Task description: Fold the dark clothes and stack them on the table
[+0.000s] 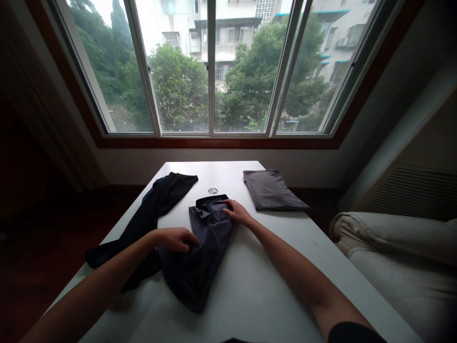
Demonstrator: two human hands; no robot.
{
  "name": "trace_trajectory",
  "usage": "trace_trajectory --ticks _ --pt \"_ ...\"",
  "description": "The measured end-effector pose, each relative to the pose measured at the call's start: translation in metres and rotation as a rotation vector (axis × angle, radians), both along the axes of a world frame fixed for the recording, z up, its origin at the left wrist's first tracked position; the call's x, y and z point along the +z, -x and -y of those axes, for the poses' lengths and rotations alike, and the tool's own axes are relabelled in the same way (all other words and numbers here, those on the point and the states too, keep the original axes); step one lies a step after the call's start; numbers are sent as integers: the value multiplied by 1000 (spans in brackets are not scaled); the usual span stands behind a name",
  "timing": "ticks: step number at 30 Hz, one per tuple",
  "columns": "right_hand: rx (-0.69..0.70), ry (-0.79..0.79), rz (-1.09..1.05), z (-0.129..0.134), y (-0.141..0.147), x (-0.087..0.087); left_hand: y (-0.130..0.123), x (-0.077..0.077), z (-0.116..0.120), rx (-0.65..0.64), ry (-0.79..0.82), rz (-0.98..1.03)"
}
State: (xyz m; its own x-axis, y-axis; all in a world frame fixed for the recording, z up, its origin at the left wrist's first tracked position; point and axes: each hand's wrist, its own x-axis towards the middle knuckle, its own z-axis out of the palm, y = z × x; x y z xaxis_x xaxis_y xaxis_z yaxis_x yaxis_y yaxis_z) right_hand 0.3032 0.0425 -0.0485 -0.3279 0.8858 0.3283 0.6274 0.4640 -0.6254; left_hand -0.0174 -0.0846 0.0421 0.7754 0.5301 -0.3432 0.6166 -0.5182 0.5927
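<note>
Here, dark shorts (202,247) under both hands (176,239).

White table (271,286) under the window, long axis running away from the camera. On it: dark grey trousers (200,257) at centre, partly folded, waistband at the far end; black trousers (150,214) along the left edge, one end hanging over the side; a folded grey garment (273,190) flat at the far right; a small ring-shaped item (213,190) between the far ends, too small to identify. Both hands rest on the centre trousers.
</note>
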Motion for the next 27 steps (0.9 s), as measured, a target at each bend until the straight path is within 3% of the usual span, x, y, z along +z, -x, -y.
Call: trace_trajectory --ticks 3,6,8,11,14,20,23,27 --pt "-51 17 128 -3 6 -5 3 28 25 -180 375 -125" --pt "-117 52 203 -3 24 0 8 51 47 -213 493 -203" --pt "-149 55 228 -1 39 3 10 62 54 -140 409 -169" --pt "-160 -2 282 6 63 1 6 66 56 3 100 36" --pt "-152 -64 381 14 78 -2 -9 49 59 102 -101 121" --pt "-144 -53 417 15 74 -3 -58 -21 78 29 -294 -4" --pt "-254 -38 232 5 56 -3 -73 -48 77 101 -421 12" --pt "-448 86 -251 -11 23 4 -71 -59 58 335 -533 -7"
